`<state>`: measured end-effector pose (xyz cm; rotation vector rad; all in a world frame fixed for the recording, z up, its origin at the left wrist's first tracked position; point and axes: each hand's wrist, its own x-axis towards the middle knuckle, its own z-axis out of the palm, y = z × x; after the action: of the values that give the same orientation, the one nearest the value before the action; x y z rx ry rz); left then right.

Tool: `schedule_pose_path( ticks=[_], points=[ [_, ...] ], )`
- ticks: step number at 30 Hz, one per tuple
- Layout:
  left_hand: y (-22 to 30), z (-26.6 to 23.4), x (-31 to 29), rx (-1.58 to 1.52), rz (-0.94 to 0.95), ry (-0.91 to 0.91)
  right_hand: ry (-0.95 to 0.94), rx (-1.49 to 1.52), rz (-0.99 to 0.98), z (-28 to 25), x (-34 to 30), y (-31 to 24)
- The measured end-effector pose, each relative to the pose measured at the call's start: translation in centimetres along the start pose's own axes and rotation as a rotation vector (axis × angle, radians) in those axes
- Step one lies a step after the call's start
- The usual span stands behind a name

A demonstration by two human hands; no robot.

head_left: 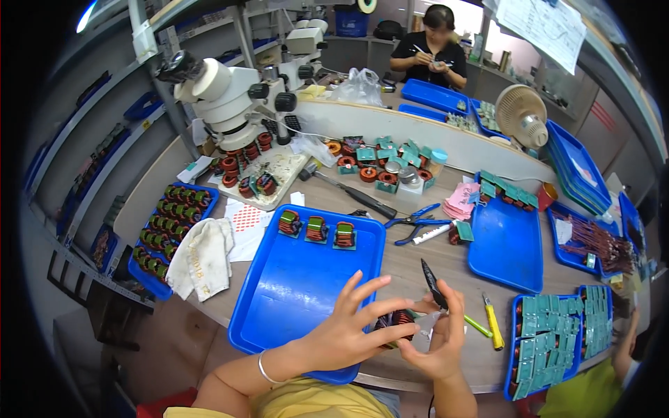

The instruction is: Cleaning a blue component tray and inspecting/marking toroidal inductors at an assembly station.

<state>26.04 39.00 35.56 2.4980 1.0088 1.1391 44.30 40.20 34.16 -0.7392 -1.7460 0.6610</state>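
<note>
Low at the centre, my left hand (pixel 341 327) is over a small copper-wound coil (pixel 398 322), with some fingers stretched out and the others against the coil, which they partly cover. My right hand (pixel 446 338) is close beside it on the right, a black pointed tool (pixel 433 284) sticking up between its fingers. A translucent whitish piece (pixel 425 323) shows between the two hands; which one holds it I cannot tell. Beneath and left of my hands lies a blue tray (pixel 279 279) with three green-and-copper coils (pixel 316 229) along its far edge.
Left are a white cloth (pixel 202 258), a tray of coils (pixel 167 226) and a microscope (pixel 226 97). Pliers (pixel 416 221), a soldering iron (pixel 362 198) and a yellow cutter (pixel 493 322) lie on the bench. Right are trays of green boards (pixel 547 334). Across the partition sits another person (pixel 433 56).
</note>
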Motion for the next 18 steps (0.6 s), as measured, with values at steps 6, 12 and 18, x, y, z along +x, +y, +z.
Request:
schedule_pose_path(
  ticks=[6, 12, 18],
  points=[
    [-0.9, -1.4, -1.9, 0.145, -0.127, -0.024, -0.024, 0.306, 0.234, 0.9, 0.3, 0.8],
    [-6.4, -5.3, -4.2, 0.331, -0.392, 0.123, 0.157, 0.263, 0.254, -0.5, 0.9, 0.8],
    [-12.8, -6.4, -6.2, 0.542, -0.427, 0.066, 0.242, 0.162, 0.167, -1.5, 1.3, 1.0]
  ],
)
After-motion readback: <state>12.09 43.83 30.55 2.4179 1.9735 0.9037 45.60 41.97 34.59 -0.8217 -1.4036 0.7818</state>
